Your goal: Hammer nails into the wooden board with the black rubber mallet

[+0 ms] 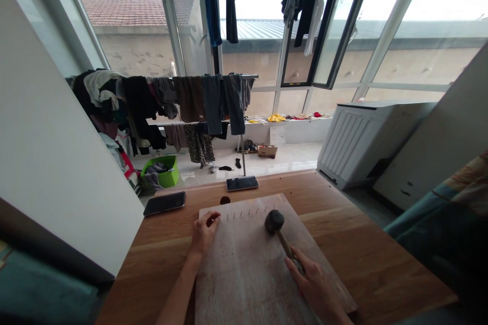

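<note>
A pale wooden board (236, 269) lies on the table, with a row of thin nails (249, 212) standing upright along its far edge. My left hand (206, 231) is at the board's far left corner, thumb and fingertips pinched on a nail mostly hidden by them, at the left end of the row. In my right hand (310, 277) is a rubber mallet (275, 222), gripped by its wooden handle. Its black head is over the right part of the board, nearer to me than the nails; whether it touches the board I cannot tell.
Two dark phones lie on the wooden table (362, 244), one at the left edge (164, 203) and one at the far edge (242, 183). A small dark round object (225, 200) sits behind the board. Beyond are a laundry rack (244, 152), a green basket (170, 177) and a white cabinet-like box (346, 137).
</note>
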Action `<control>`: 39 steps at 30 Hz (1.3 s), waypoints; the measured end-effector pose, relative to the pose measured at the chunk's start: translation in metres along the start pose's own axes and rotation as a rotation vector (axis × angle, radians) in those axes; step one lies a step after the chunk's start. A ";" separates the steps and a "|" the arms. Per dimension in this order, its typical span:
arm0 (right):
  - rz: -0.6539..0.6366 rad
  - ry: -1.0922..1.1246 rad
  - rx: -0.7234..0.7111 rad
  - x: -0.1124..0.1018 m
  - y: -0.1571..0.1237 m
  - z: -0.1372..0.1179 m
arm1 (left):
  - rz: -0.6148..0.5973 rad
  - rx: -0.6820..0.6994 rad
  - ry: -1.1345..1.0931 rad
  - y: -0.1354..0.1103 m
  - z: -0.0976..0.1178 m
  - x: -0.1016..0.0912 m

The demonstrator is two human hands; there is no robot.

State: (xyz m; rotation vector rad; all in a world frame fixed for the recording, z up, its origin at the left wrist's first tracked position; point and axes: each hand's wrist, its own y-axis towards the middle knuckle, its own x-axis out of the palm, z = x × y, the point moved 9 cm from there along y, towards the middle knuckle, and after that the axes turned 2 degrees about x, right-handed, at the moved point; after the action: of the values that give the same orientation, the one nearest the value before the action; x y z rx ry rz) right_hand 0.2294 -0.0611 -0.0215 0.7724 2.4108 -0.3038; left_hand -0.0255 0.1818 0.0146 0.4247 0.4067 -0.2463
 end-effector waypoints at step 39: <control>-0.201 0.630 0.272 0.074 -0.034 -0.035 | 0.002 0.066 0.096 0.005 -0.005 0.007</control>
State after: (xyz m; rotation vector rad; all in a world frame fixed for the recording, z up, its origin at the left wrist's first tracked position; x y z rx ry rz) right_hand 0.1441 -0.0419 -0.0362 0.8362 3.0966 -0.5426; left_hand -0.0196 0.1870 0.0093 0.5028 0.4927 -0.2384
